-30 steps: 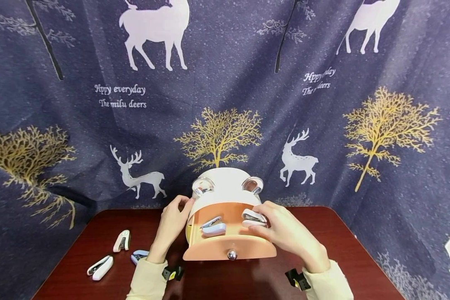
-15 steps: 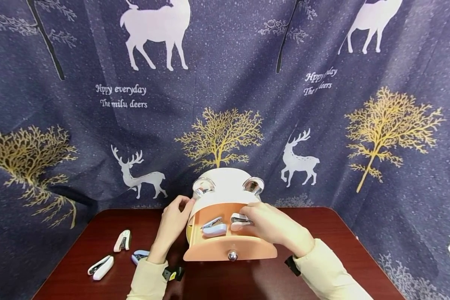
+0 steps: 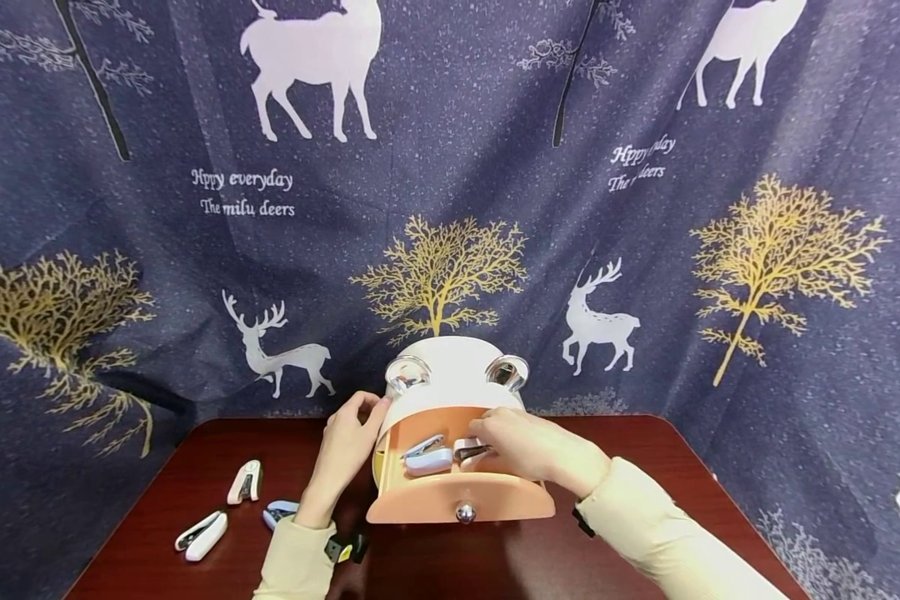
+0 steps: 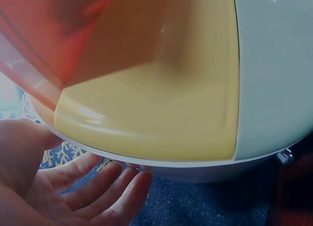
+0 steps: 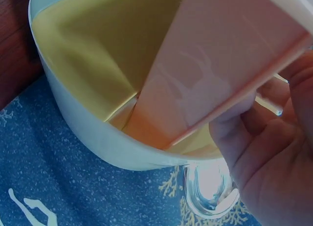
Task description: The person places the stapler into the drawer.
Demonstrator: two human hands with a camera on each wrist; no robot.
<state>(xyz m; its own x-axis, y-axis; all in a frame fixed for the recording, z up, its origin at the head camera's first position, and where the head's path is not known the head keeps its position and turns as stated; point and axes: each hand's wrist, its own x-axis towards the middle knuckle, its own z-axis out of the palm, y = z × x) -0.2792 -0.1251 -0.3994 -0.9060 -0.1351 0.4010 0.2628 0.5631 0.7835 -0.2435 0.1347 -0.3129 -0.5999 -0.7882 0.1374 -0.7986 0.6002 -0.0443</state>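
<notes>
A white rounded storage box (image 3: pixel 453 371) with its orange drawer (image 3: pixel 420 501) pulled out stands at the back of the table. In the drawer, a light blue stapler (image 3: pixel 429 461) lies on the left. My right hand (image 3: pixel 543 450) reaches into the drawer and holds a white stapler (image 3: pixel 467 452) close beside the blue one; its fingertips are partly hidden. My left hand (image 3: pixel 348 442) rests against the box's left side. In the left wrist view, that hand's fingers (image 4: pixel 105 187) lie loosely extended along the outside of the rim.
On the table's left lie a white stapler (image 3: pixel 208 537), another pale stapler (image 3: pixel 244 482) and a blue stapler (image 3: pixel 276 510) partly hidden by my left sleeve. Two shiny round ears stick up from the box. A patterned dark cloth (image 3: pixel 450 167) hangs behind.
My right hand has moved left inside the drawer with the white stapler, bringing it beside the light blue one. My left hand stays in place.
</notes>
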